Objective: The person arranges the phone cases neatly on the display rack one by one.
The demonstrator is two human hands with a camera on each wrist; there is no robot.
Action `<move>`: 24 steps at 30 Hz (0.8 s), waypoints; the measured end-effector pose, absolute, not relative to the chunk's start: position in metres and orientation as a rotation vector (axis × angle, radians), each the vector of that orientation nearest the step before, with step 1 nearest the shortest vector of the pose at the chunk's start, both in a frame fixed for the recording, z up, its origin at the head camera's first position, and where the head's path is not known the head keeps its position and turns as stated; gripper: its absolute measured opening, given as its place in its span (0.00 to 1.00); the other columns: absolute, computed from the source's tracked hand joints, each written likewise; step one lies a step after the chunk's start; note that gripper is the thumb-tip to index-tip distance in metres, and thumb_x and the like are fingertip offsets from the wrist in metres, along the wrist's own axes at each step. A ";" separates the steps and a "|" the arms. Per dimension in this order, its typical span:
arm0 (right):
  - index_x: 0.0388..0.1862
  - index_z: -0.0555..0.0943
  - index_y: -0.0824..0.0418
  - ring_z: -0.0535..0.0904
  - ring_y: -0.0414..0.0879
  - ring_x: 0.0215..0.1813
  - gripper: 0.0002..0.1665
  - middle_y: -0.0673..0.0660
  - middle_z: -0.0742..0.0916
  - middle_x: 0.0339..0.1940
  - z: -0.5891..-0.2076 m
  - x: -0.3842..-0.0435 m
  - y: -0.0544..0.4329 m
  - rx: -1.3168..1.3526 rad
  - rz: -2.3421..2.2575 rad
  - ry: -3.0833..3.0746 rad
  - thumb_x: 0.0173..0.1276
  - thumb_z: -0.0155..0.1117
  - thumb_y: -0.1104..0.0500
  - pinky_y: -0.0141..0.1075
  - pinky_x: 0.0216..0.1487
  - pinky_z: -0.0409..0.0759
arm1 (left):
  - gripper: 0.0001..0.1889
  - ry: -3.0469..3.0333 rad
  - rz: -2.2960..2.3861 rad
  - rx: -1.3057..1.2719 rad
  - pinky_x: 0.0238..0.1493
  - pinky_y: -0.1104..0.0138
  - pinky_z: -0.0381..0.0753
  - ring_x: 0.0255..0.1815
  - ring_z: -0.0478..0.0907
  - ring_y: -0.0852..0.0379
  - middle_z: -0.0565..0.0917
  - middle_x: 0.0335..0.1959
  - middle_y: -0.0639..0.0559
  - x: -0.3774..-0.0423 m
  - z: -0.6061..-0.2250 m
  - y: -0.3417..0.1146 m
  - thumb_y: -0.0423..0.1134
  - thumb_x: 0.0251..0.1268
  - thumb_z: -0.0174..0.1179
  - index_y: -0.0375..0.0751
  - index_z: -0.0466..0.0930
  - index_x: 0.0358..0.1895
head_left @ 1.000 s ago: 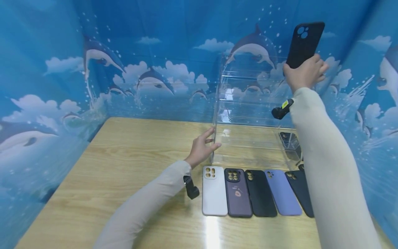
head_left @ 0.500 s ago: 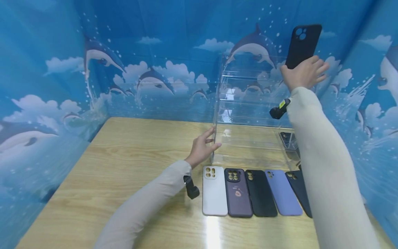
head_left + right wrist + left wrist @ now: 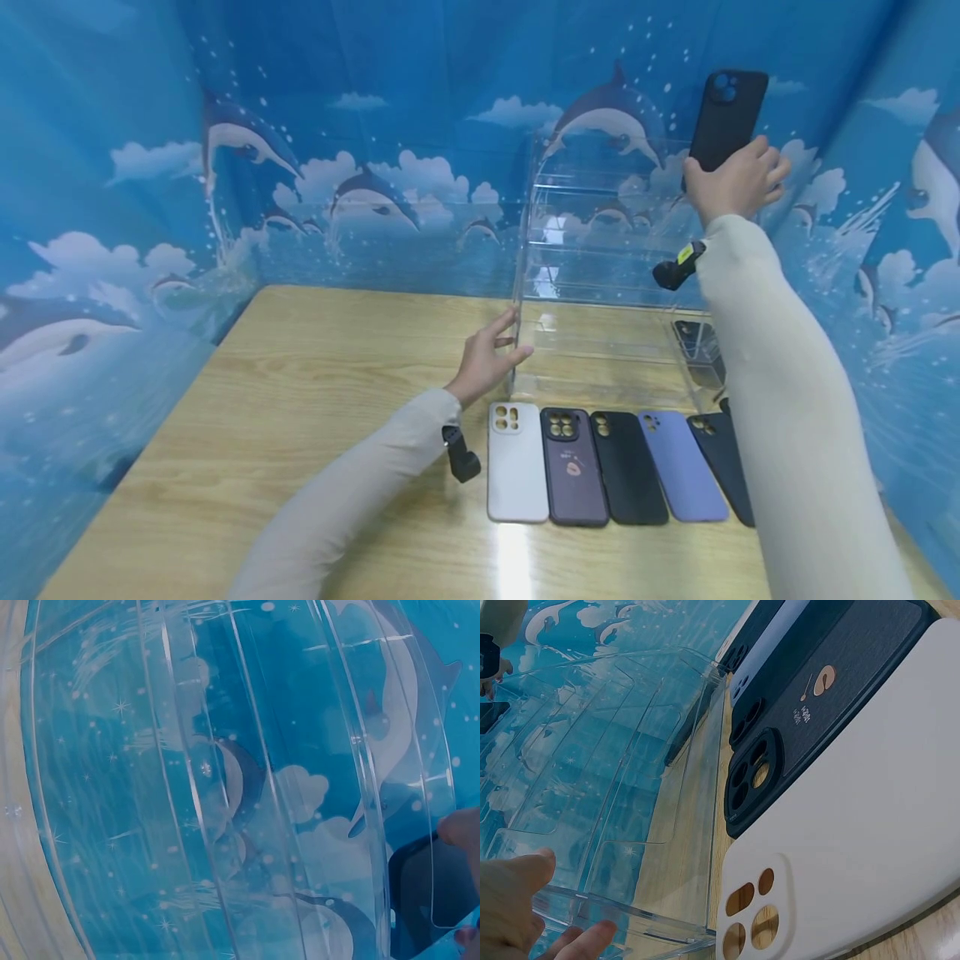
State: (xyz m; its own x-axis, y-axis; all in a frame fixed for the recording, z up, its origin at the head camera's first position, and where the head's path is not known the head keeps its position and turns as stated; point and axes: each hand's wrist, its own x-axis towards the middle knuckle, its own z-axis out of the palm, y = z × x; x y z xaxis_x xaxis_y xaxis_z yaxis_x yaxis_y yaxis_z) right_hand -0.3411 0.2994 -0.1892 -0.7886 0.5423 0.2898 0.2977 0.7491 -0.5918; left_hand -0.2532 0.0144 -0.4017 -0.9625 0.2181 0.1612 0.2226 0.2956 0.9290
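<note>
My right hand [image 3: 738, 179] is raised at the back right, holding a black phone case [image 3: 726, 121] upright by its lower part, camera holes at the top. In the right wrist view the lower end of this phone case [image 3: 412, 900] shows at the top tier of a clear tiered display rack [image 3: 600, 287]; whether it sits in the slot I cannot tell. My left hand [image 3: 483, 358] grips the rack's left side panel. In the left wrist view, the thumb [image 3: 536, 868] and fingers [image 3: 585, 945] lie on either side of the panel's edge.
In front of the rack lies a row of phone cases: white [image 3: 517, 467], dark purple [image 3: 576, 479], black [image 3: 628, 471], lavender [image 3: 684, 467] and dark [image 3: 723, 458]. Another dark case [image 3: 697, 342] stands at the rack's lower right. A dolphin-print curtain [image 3: 420, 100] hangs behind the wooden table [image 3: 315, 350].
The black phone case in my right hand has come down slightly and a little to the left. My left hand keeps its place on the rack.
</note>
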 end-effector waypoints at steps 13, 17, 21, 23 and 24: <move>0.78 0.37 0.46 0.34 0.47 0.78 0.53 0.49 0.42 0.80 -0.178 -0.322 0.318 -0.536 1.074 -2.422 0.65 0.46 0.29 0.45 0.80 0.44 | 0.37 -2.502 -1.821 -0.446 0.47 0.65 0.86 0.59 0.77 0.43 0.66 0.71 0.51 -0.254 -0.401 0.014 0.37 0.60 0.66 0.49 0.61 0.72; 0.78 0.38 0.43 0.36 0.45 0.79 0.52 0.49 0.43 0.79 -0.180 -0.313 0.333 -0.553 1.124 -2.397 0.64 0.48 0.29 0.43 0.79 0.47 | 0.37 -2.505 -1.827 -0.451 0.48 0.65 0.85 0.60 0.76 0.44 0.65 0.72 0.51 -0.253 -0.401 0.013 0.37 0.60 0.66 0.49 0.60 0.72; 0.78 0.36 0.42 0.35 0.45 0.79 0.53 0.48 0.41 0.79 -0.190 -0.302 0.352 -0.567 1.174 -2.395 0.64 0.48 0.28 0.43 0.79 0.46 | 0.37 -2.503 -1.837 -0.450 0.48 0.65 0.85 0.60 0.76 0.44 0.64 0.72 0.52 -0.252 -0.401 0.013 0.38 0.61 0.65 0.49 0.60 0.73; 0.78 0.36 0.43 0.35 0.45 0.79 0.53 0.49 0.41 0.79 -0.197 -0.297 0.361 -0.566 1.172 -2.394 0.64 0.48 0.28 0.43 0.80 0.46 | 0.37 -2.503 -1.841 -0.450 0.48 0.65 0.85 0.60 0.76 0.44 0.64 0.72 0.52 -0.251 -0.400 0.012 0.38 0.61 0.65 0.49 0.60 0.73; 0.78 0.35 0.44 0.35 0.45 0.79 0.54 0.49 0.41 0.79 -0.200 -0.294 0.366 -0.572 1.176 -2.396 0.64 0.47 0.28 0.43 0.80 0.45 | 0.37 -2.507 -1.844 -0.446 0.48 0.65 0.85 0.60 0.76 0.44 0.64 0.72 0.52 -0.251 -0.400 0.012 0.38 0.60 0.66 0.49 0.60 0.73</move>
